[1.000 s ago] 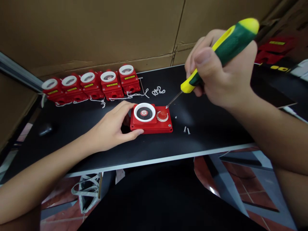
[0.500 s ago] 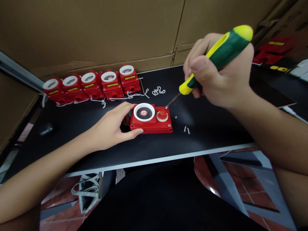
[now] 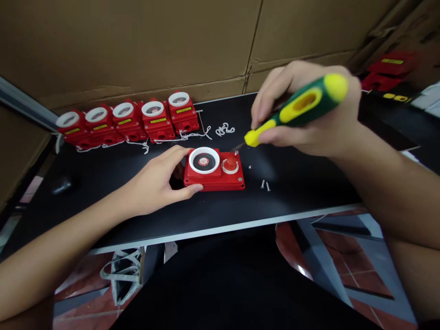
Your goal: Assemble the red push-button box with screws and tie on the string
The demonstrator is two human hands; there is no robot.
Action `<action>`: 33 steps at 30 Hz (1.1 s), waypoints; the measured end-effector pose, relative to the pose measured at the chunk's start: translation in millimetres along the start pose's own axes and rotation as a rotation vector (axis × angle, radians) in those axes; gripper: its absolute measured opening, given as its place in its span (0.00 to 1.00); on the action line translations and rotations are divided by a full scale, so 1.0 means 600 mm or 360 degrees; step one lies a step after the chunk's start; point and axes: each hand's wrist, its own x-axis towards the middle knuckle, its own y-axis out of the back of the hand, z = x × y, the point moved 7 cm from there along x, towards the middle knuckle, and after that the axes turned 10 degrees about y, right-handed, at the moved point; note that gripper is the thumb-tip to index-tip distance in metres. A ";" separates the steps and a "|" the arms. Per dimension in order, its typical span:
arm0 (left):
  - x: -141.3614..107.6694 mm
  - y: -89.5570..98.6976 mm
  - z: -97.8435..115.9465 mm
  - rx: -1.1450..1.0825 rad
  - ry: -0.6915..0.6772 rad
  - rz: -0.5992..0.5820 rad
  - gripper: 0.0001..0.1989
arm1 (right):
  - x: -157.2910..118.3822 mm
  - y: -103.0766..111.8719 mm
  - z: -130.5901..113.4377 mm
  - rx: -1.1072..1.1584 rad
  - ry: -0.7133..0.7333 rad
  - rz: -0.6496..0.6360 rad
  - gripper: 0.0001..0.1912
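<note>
A red alarm box (image 3: 220, 183) with a white-rimmed round sounder and a small red dome lies on the black table. My left hand (image 3: 156, 181) grips its left end between thumb and fingers. In my right hand (image 3: 299, 105) is a green and yellow screwdriver (image 3: 305, 103), held tilted with the shaft pointing down and left. Its tip is near the box's far right corner, close to a screw (image 3: 236, 152) standing there; whether it touches anything I cannot tell. Two loose screws (image 3: 265, 185) and a smaller metal piece (image 3: 250, 167) lie right of the box.
Several similar red boxes (image 3: 158, 126) stand in a row at the back left, with white cord along them. A coil of white cord (image 3: 225, 129) lies behind my box. A black mouse (image 3: 62, 184) is at left; more red parts (image 3: 388, 71) are at far right. Cardboard (image 3: 154, 46) backs the table.
My right hand has lowered the screwdriver's handle to a flatter angle and turned it. The tip has shifted slightly left of the corner screw. My left hand keeps its hold on the box.
</note>
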 end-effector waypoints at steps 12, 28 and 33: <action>-0.001 0.001 0.000 0.0000 -0.0010 0.0004 0.31 | 0.004 0.032 -0.018 -0.0131 0.0030 0.0437 0.21; 0.000 0.001 0.001 0.0001 0.0014 -0.0005 0.30 | -0.003 0.022 0.001 -0.0014 -0.0235 0.0423 0.24; 0.000 0.002 0.002 0.0018 0.0015 0.0001 0.30 | -0.005 0.020 0.003 -0.0031 -0.0191 0.0330 0.21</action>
